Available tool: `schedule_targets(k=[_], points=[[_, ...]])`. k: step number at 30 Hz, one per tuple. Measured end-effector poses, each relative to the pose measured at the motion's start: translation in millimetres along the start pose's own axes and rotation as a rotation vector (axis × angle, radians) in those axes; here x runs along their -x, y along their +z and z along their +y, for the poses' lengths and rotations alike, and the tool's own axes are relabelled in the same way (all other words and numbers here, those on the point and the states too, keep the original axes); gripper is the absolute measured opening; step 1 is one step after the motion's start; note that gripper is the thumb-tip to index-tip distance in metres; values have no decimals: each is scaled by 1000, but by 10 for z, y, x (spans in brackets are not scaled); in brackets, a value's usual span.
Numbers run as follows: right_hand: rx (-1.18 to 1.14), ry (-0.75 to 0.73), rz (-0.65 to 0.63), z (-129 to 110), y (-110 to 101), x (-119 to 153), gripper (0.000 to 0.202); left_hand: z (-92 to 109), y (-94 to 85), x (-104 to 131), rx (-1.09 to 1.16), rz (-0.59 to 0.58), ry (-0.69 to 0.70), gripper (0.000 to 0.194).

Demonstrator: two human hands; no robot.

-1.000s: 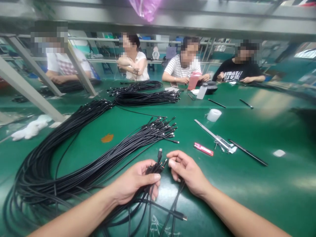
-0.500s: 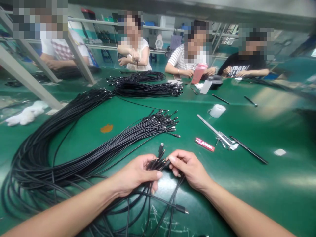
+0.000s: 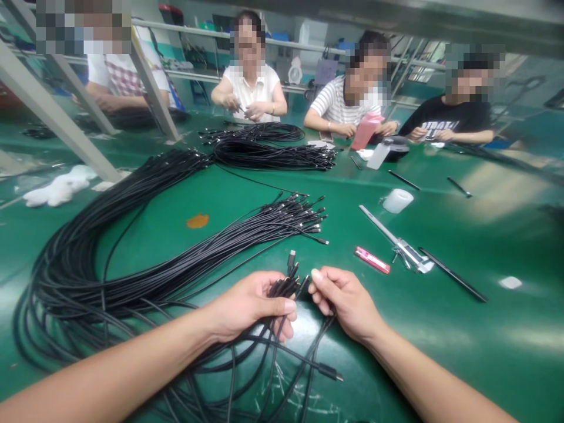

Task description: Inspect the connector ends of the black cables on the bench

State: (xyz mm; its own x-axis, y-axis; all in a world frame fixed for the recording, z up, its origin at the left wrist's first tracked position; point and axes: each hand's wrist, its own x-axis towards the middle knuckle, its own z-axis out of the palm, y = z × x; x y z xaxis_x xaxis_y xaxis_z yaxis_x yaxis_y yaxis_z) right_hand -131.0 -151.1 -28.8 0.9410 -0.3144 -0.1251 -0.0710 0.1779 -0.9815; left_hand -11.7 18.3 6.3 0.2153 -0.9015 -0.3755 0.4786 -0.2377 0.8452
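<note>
My left hand is closed round several black cables, their connector ends poking up between thumb and fingers. Just to the right, my right hand has its thumb and fingers pinched together beside a connector; what lies between the fingertips is too hidden to name. From under both hands, loose cables trail down, one with a black plug lying below my right hand. A large curved bundle of black cables lies on the green table, its connector ends fanned out beyond my hands.
Coiled black cables lie farther back. To the right are a caliper, a red-and-white item, a white roll and a black rod. Metal posts stand at left. Several people sit across the table.
My right hand has moved slightly away from the connectors in my left hand, opening a small gap. The whole view has shifted a little, so the scene sits farther right.
</note>
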Motion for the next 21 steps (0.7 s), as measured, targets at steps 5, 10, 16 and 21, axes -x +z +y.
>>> schedule_targets(k=[5, 10, 16, 21], points=[[-112, 11, 26, -26, 15, -18, 43, 14, 9, -2, 9, -4, -8, 28], [-162, -36, -28, -36, 11, -20, 37, 12, 0, 2, -16, -17, -5, 26], [-192, -74, -75, -7, 3, -18, 33, 12, 3, 3, -29, -19, -1, 25], [-130, -56, -99, -25, -4, -11, 28, 4, 1, 4, -44, -10, -37, 27]])
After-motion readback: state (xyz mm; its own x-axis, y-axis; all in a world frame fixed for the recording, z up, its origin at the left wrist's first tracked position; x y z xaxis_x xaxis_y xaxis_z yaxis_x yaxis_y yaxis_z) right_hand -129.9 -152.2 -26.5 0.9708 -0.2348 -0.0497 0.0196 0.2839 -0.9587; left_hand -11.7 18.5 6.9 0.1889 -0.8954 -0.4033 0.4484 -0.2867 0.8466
